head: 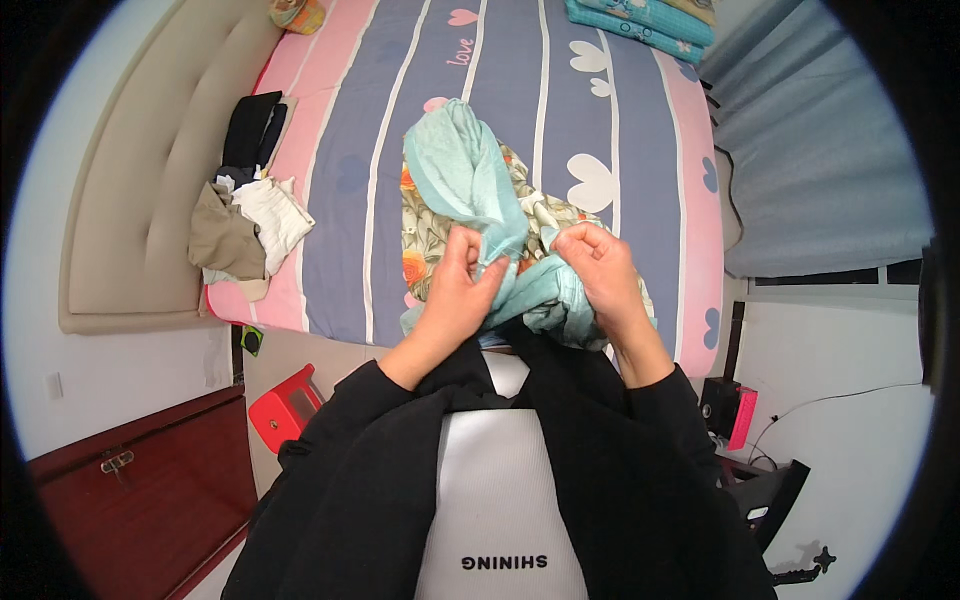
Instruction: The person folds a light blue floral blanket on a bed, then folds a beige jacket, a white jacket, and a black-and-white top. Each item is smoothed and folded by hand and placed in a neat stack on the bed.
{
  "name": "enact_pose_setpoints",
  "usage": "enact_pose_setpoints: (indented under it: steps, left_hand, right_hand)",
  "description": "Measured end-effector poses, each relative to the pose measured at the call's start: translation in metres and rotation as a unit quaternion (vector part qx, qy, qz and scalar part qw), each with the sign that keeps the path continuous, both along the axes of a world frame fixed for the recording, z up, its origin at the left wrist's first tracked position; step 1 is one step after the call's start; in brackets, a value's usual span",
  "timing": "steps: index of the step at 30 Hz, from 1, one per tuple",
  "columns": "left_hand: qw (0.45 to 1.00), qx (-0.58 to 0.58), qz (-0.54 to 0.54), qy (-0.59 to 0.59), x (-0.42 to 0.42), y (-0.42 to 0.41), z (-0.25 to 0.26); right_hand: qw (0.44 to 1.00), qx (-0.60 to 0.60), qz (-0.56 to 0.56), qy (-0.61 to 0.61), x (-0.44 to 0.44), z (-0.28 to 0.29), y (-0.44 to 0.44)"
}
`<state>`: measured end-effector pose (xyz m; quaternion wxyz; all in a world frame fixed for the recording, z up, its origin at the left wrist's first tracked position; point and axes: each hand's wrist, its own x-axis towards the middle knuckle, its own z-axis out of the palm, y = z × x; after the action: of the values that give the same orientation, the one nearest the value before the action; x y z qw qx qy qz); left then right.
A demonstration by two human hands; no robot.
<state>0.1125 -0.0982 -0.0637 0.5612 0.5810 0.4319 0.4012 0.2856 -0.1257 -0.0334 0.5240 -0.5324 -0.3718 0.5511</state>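
A light teal cloth (461, 154), thin and bunched, is between my two hands near the bed's front edge. My left hand (465, 281) pinches a gathered part of it, thumb on top. A little to the right, my right hand (596, 262) grips another bit of the cloth between thumb and fingers. One loop of the teal cloth stretches away from me over a floral fabric (424, 262) with orange roses and leaves. More of the cloth hangs twisted below and between my hands. How the floral fabric joins the teal cloth is hidden.
Beneath lies a bed with a striped heart-print sheet (345, 225). Folded clothes (274, 217) sit by the padded headboard (150, 187) at left. Folded teal bedding (645, 26) rests at the far right corner. A red plastic stool (279, 412) stands on the floor at left.
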Motion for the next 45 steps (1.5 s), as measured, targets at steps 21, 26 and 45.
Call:
enact_pose_setpoints:
  steps: [21,26,45]
  left_hand:
    - [0.996,0.066,0.056,0.011,-0.014,0.068,0.017]
    - [0.988,0.140,0.058,0.019,-0.010,0.073,0.028]
    - [0.983,-0.052,-0.115,-0.136,0.034,0.018,0.050]
  right_hand:
    - [0.997,0.050,0.061,-0.001,0.017,0.072,0.003]
    - [0.985,0.038,0.122,-0.113,0.006,0.101,-0.013]
    - [0.962,0.099,-0.164,-0.192,-0.018,0.049,0.037]
